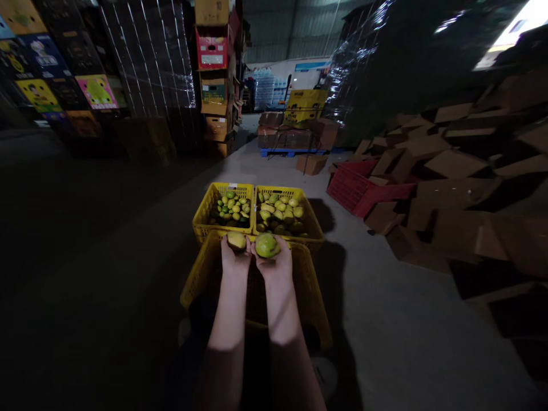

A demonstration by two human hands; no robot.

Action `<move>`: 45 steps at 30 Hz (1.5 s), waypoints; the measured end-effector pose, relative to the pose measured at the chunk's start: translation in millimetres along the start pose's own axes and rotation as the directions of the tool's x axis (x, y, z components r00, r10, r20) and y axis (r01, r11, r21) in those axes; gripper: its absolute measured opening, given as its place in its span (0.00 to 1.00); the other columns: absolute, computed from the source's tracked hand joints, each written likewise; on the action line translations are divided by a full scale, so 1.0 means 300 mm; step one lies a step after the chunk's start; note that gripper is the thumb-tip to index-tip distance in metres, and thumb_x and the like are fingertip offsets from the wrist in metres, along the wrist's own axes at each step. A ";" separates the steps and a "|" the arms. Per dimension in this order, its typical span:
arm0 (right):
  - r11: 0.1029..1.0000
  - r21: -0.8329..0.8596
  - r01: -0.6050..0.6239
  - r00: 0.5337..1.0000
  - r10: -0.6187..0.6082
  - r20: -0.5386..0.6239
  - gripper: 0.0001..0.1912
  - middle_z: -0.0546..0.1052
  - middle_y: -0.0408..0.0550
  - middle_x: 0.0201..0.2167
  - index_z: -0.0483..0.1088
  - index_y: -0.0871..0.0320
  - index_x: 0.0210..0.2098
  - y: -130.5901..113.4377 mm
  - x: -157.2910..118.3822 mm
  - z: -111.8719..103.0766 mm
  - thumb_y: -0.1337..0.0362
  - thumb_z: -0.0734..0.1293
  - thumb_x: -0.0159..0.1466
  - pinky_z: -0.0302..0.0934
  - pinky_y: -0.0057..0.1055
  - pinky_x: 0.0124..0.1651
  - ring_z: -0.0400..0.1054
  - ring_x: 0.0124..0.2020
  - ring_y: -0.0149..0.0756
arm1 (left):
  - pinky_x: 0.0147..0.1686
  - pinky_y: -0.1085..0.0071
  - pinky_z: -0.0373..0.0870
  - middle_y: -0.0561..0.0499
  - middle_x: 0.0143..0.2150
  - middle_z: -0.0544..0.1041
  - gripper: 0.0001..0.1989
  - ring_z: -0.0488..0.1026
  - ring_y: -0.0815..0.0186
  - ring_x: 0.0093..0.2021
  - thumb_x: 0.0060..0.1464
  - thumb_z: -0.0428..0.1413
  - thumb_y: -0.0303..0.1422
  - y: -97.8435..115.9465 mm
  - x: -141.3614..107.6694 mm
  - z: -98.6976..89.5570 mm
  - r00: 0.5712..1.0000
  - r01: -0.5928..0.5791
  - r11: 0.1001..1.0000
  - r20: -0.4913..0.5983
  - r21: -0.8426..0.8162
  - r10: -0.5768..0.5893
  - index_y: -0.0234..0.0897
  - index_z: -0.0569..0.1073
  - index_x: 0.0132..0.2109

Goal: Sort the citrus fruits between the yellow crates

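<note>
Above near yellow crate (319, 305): both hands out, side by side. Left hand (234, 258) gripped yellowish fruit (236, 241), fingers curled around its sides. Right hand (274, 261) gripped larger green fruit (266, 245), cupped from below. Beyond, two yellow crates stood adjacent: left crate (201, 216) held smaller green and yellow fruits (236, 209); right crate (311, 212) held larger pale-green fruits (278, 215). Red crate (357, 191) lay tilted at right, against heaped cardboard boxes (454, 211).

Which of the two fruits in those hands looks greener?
The green fruit in the right hand. Its skin is clearly green, while the yellowish fruit in the left hand is paler and duller.
</note>
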State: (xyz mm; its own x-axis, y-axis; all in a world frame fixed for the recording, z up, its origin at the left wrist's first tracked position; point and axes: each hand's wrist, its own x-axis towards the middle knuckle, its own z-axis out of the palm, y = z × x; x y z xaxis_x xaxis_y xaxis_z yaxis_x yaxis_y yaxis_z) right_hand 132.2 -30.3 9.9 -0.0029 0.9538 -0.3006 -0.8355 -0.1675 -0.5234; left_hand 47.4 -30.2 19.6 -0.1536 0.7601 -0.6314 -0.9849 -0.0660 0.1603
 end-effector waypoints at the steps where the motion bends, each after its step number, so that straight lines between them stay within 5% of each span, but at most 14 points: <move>1: 0.999 0.027 -0.031 0.999 0.032 -0.041 0.02 0.74 0.34 0.17 0.63 0.51 0.24 -0.002 -0.004 0.005 0.64 0.63 0.52 0.69 0.29 0.26 0.69 0.20 0.30 | 0.25 0.77 0.72 0.50 0.31 0.70 0.10 0.70 0.70 0.27 0.60 0.48 0.38 0.000 -0.001 0.000 1.000 -0.001 1.000 0.008 0.007 0.001 0.37 0.68 0.35; 4: 0.987 0.117 -0.115 0.979 0.132 -0.153 0.02 0.74 0.35 0.18 0.64 0.51 0.26 -0.009 -0.022 0.025 0.64 0.63 0.54 0.69 0.28 0.26 0.70 0.22 0.30 | 0.24 0.76 0.72 0.50 0.31 0.70 0.09 0.70 0.70 0.27 0.59 0.49 0.36 -0.001 -0.005 0.001 0.999 -0.010 1.000 0.033 0.024 0.009 0.36 0.68 0.35; 13: 0.987 0.124 -0.103 0.972 0.126 -0.196 0.03 0.73 0.35 0.18 0.64 0.51 0.26 -0.015 -0.033 0.039 0.63 0.63 0.56 0.67 0.26 0.24 0.69 0.22 0.30 | 0.25 0.77 0.71 0.50 0.31 0.72 0.11 0.72 0.69 0.28 0.58 0.51 0.40 -0.004 -0.028 -0.002 0.990 -0.038 0.999 0.134 0.019 0.035 0.37 0.70 0.36; 21: 0.992 0.104 -0.065 0.985 0.081 -0.154 0.01 0.74 0.34 0.19 0.65 0.51 0.27 -0.007 -0.027 0.032 0.62 0.64 0.55 0.66 0.25 0.24 0.70 0.22 0.29 | 0.31 0.75 0.74 0.50 0.34 0.73 0.11 0.73 0.69 0.31 0.58 0.50 0.40 -0.003 -0.048 0.005 0.981 -0.066 0.996 0.180 -0.067 0.077 0.37 0.70 0.38; 30: 0.989 0.139 -0.058 0.997 0.066 -0.048 0.11 0.77 0.40 0.22 0.68 0.51 0.30 -0.009 -0.035 0.026 0.51 0.64 0.56 0.69 0.28 0.25 0.71 0.23 0.32 | 0.30 0.71 0.75 0.49 0.32 0.73 0.09 0.73 0.66 0.31 0.56 0.50 0.38 0.003 -0.062 0.001 0.974 -0.102 0.994 0.198 -0.038 0.107 0.40 0.71 0.38; 37: 0.990 0.140 -0.009 1.000 0.011 -0.015 0.06 0.78 0.38 0.24 0.69 0.49 0.30 -0.009 -0.036 0.029 0.56 0.65 0.54 0.71 0.30 0.27 0.72 0.25 0.32 | 0.32 0.69 0.76 0.46 0.35 0.75 0.13 0.76 0.63 0.34 0.56 0.46 0.35 -0.002 -0.073 0.010 0.969 -0.139 0.988 0.196 -0.066 0.149 0.34 0.72 0.41; 41: 0.996 0.078 -0.048 0.999 0.049 -0.012 0.06 0.77 0.39 0.21 0.68 0.49 0.29 -0.010 -0.026 0.025 0.56 0.63 0.55 0.68 0.28 0.23 0.71 0.21 0.32 | 0.36 0.67 0.77 0.45 0.42 0.77 0.15 0.77 0.61 0.42 0.61 0.45 0.35 -0.006 -0.072 0.014 0.934 -0.153 0.986 0.316 -0.063 0.165 0.37 0.73 0.49; 45: 0.994 0.106 0.023 0.988 -0.007 -0.152 0.04 0.77 0.37 0.21 0.67 0.50 0.29 -0.012 -0.021 0.021 0.58 0.63 0.56 0.68 0.25 0.23 0.71 0.21 0.29 | 0.34 0.69 0.78 0.46 0.48 0.76 0.16 0.77 0.61 0.43 0.63 0.45 0.38 -0.009 -0.095 0.023 0.888 -0.169 0.985 0.427 -0.037 0.169 0.44 0.72 0.53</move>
State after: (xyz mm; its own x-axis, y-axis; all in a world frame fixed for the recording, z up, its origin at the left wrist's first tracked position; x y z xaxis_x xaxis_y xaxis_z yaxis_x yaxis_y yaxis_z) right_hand 131.7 -34.2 18.7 0.0864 0.9057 -0.4150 -0.8888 -0.1181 -0.4428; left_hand 55.1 -47.2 42.3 -0.2683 0.9401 -0.2101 -0.9469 -0.2173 0.2370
